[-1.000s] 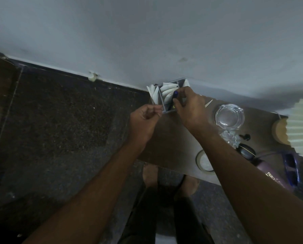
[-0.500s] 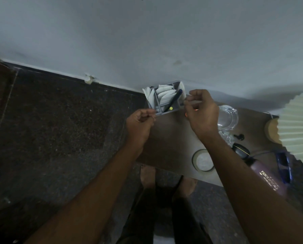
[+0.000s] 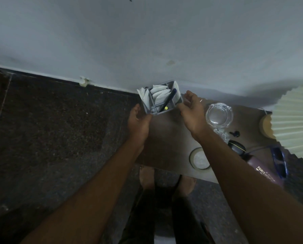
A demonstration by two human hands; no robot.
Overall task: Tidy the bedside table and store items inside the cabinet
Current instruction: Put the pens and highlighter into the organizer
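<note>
A small grey divided organizer [image 3: 172,105] stands at the back left corner of the brown bedside table [image 3: 166,138], against the wall. White sachets and a dark blue pen [image 3: 168,99] stick out of it. My left hand [image 3: 138,122] touches its front left corner, thumb raised beside the left wall. My right hand [image 3: 191,110] is open at its right side, fingers straight, fingertips by the box's right wall. No cabinet door is visible.
On the table to the right are a glass ashtray [image 3: 219,115], a round white coaster [image 3: 199,158], a dark earbud case [image 3: 236,147], a purple appliance [image 3: 263,170], blue sunglasses [image 3: 279,161] and a pleated lamp shade [image 3: 295,118]. Dark floor lies to the left.
My right hand drew back from the organizer, leaving the pen in it, and has opened beside its right wall. My left hand loosened its pinch and now lies against the front left corner.
</note>
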